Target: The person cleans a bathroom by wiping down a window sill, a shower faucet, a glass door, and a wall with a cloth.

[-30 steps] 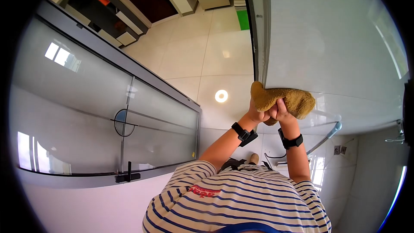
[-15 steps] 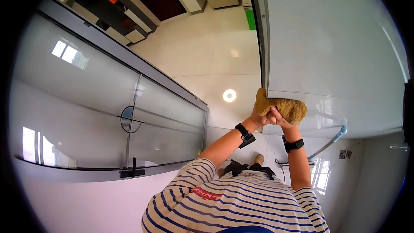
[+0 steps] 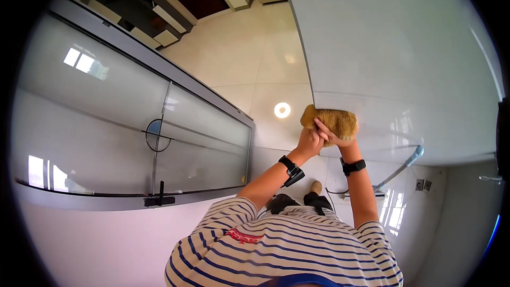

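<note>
A mustard-brown cloth [image 3: 338, 123] is bunched at the lower corner of the pale tiled wall [image 3: 382, 37], touching its edge. My left hand [image 3: 310, 142] is closed at the cloth's lower left side, fingers bent against it. My right hand [image 3: 344, 141] grips the cloth from below, its fingers reaching left toward my left hand. The two hands meet under the cloth, which partly hides their fingertips. Each wrist wears a black strap.
On the left stands a grey-framed glass door [image 3: 207, 133] with a black handle [image 3: 159, 200]. A light-blue pole [image 3: 409, 160] leans at the right, near floor sockets or drains [image 3: 423, 185]. Beige floor tiles [image 3: 234, 53] lead to a shelf unit [image 3: 133, 5] beyond.
Both hands and the cloth have moved left and slightly up in view. The wall edge now appears farther left, hiding the dark frame strip and the green item behind it.
</note>
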